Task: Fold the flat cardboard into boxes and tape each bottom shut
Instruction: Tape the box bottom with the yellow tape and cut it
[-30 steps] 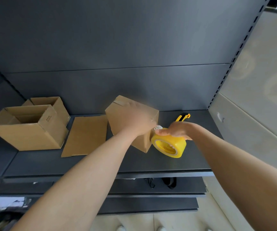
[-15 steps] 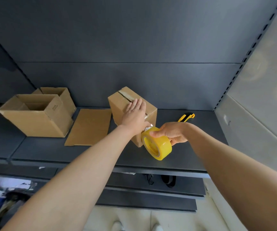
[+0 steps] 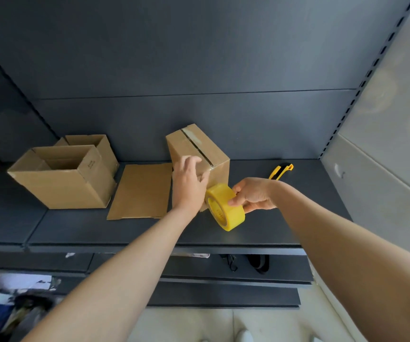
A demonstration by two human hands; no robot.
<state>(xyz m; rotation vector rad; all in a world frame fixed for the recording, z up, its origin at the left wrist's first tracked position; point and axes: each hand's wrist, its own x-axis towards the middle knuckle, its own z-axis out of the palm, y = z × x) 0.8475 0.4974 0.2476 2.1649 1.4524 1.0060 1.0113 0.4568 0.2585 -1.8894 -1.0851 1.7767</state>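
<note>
1. The box [image 3: 199, 146] stands on the dark shelf [image 3: 285, 225], tipped so its bottom seam faces up toward the person, within easy reach for taping
2. The left hand [image 3: 190, 183] lies with fairly straight fingers pressed on that bottom, probably to keep the flaps shut
3. The right hand [image 3: 254, 195] grips the yellow tape roll [image 3: 226, 207] just beside the box's near corner; whether a strip joins roll and box is hard to tell
4. Flat cardboard [image 3: 142, 191] lies beside the box, not yet folded; the cutter [image 3: 280, 171] lies near, handy for the cut

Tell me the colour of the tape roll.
Yellow: the tape roll shows best in the head view.
</note>
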